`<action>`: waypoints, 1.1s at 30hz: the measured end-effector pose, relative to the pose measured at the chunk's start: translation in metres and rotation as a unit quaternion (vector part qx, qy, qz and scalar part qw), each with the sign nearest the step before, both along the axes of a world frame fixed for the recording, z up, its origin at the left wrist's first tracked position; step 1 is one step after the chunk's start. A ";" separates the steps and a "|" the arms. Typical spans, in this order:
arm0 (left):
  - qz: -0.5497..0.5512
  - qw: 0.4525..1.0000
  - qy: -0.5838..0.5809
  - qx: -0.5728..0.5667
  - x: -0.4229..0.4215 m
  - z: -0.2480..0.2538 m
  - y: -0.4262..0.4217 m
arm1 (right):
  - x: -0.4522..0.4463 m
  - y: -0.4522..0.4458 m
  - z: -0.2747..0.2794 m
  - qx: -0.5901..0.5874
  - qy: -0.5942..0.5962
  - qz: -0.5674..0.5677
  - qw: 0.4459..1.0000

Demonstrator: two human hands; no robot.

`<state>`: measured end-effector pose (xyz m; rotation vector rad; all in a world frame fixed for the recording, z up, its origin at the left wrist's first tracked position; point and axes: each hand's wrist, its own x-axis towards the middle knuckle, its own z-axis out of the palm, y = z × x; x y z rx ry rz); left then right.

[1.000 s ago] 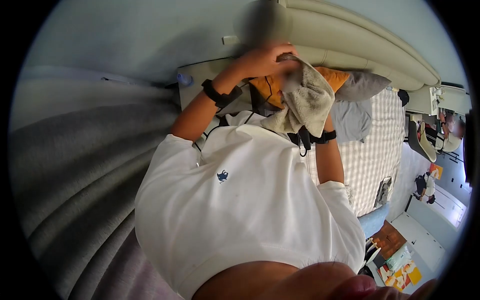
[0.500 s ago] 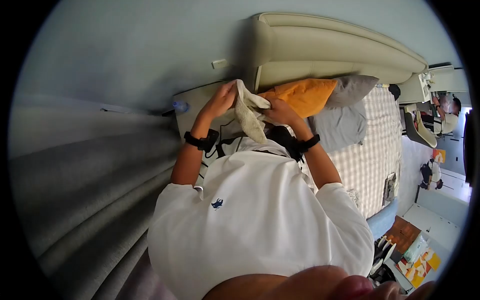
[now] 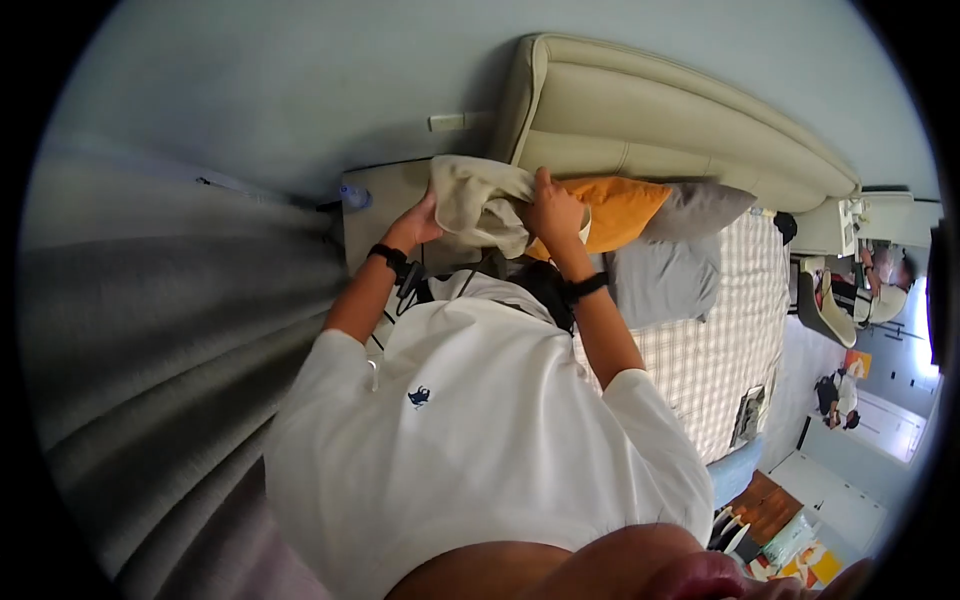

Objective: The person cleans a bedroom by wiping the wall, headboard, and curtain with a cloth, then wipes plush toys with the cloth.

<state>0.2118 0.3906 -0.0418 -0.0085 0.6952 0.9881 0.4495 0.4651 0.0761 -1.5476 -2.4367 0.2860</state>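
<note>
A beige cloth (image 3: pixel 480 205) is stretched between my two hands in front of my waist, bunched with loose folds sagging in the middle. My left hand (image 3: pixel 425 217) grips its left edge. On the other side, my right hand (image 3: pixel 556 210) pinches the cloth near its right end, beside the orange pillow (image 3: pixel 625 208). Both wrists wear black bands. Behind the cloth is a pale bedside table (image 3: pixel 385 190), with a clear plastic bottle (image 3: pixel 355 197) standing at its left end.
A cream headboard (image 3: pixel 660 110) rises behind the bed, whose checked sheet (image 3: pixel 690 365) carries grey pillows (image 3: pixel 665 278). Grey curtains (image 3: pixel 170 360) hang at left. A wall socket (image 3: pixel 447 123) is above the table. Far right, a person sits by a chair (image 3: pixel 825 310); another is farther back.
The cloth has been spread wider and lifted from a narrow hanging strip. My left hand has moved left and down; my right hand has turned upward. The view has shifted slightly.
</note>
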 end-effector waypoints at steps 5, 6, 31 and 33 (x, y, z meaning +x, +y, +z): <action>-0.087 0.980 0.144 0.104 0.016 0.029 0.041 | 0.015 0.000 -0.039 -0.023 0.079 0.054 0.995; -0.085 0.936 0.302 0.159 0.033 0.051 0.041 | 0.016 -0.008 -0.031 -0.037 0.082 0.046 0.995; 0.091 0.515 0.724 0.450 0.059 0.135 0.220 | -0.038 0.174 0.012 0.296 0.233 0.051 0.925; 0.092 0.507 0.739 0.434 0.064 0.135 0.219 | -0.029 0.180 0.017 0.209 0.216 0.095 0.949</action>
